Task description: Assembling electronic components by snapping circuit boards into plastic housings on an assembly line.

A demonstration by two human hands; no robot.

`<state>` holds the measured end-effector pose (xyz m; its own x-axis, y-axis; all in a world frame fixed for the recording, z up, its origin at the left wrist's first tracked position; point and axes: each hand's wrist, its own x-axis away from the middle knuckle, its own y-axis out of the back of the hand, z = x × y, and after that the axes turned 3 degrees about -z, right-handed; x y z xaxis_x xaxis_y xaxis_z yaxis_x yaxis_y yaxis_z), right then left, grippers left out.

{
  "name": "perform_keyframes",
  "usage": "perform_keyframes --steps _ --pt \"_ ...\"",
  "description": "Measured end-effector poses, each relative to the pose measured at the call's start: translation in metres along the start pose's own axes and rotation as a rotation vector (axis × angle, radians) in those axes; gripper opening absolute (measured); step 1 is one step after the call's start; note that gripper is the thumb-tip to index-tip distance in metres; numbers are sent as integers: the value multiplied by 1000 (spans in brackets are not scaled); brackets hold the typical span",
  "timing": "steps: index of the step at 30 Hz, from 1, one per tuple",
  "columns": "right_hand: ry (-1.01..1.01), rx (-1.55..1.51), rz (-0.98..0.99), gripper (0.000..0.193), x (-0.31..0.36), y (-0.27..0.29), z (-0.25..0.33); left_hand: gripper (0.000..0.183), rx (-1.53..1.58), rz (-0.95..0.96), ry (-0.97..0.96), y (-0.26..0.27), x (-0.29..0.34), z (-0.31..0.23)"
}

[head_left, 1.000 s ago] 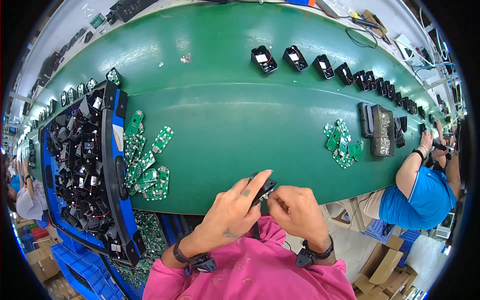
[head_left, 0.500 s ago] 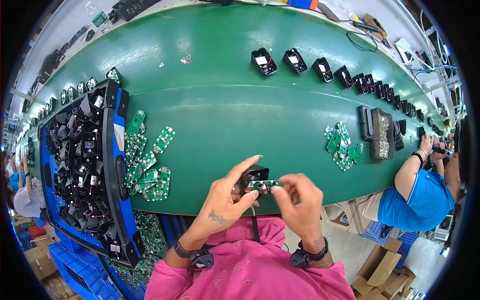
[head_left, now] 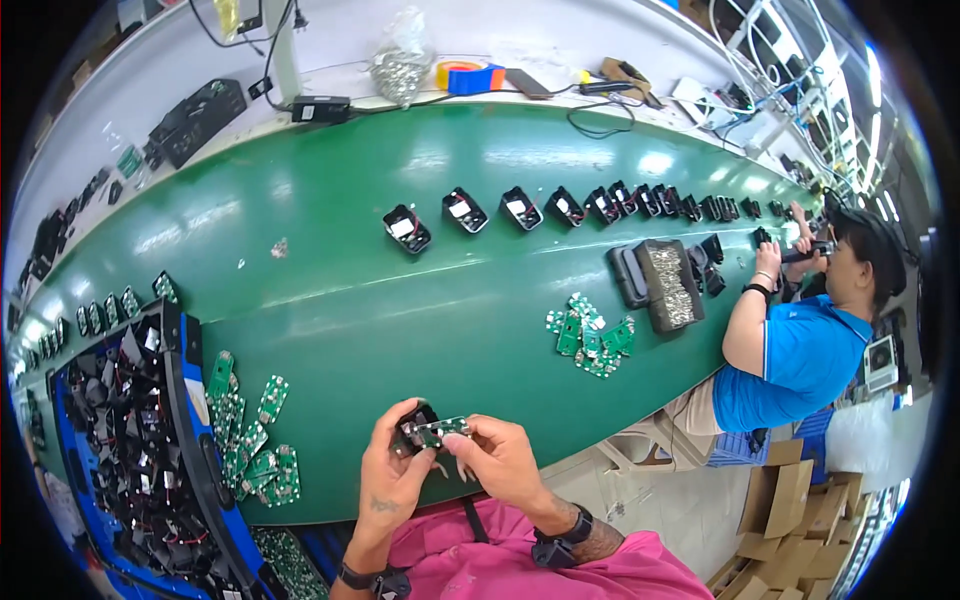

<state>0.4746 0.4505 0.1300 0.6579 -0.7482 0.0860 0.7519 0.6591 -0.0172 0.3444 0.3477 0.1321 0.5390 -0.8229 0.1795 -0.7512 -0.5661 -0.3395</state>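
My left hand is closed around a black plastic housing, its thumb below the housing's near side. A small green circuit board lies slantwise across the housing's open face. The fingers and thumb of my right hand pinch this board at its right end. Part of the housing is hidden behind the board and my fingers. Both hands are just above the near edge of the green table.
Loose circuit boards lie left and right in piles. A blue-edged crate of black housings stands left. Housings with white labels line the back. A metal-filled box stands near a co-worker in a blue shirt.
The view has swung right and upward, showing more of the back shelf and the co-worker. My right fingers have closed onto the board's end; the housing stays in my left hand.
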Motion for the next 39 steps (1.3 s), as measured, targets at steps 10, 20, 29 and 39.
perform_keyframes --steps 10,20,29,39 --pt "-275 -232 97 30 -9 8 16 54 -108 57 -88 -4 1 8" --pt "174 418 73 14 -8 9 40 60 -586 -82 -400 -10 -3 5" --pt "110 492 57 17 -17 -4 33 49 -188 69 48 7 10 -23" --pt "111 417 36 38 -20 -27 19 42 -166 -37 57 5 1 -9"
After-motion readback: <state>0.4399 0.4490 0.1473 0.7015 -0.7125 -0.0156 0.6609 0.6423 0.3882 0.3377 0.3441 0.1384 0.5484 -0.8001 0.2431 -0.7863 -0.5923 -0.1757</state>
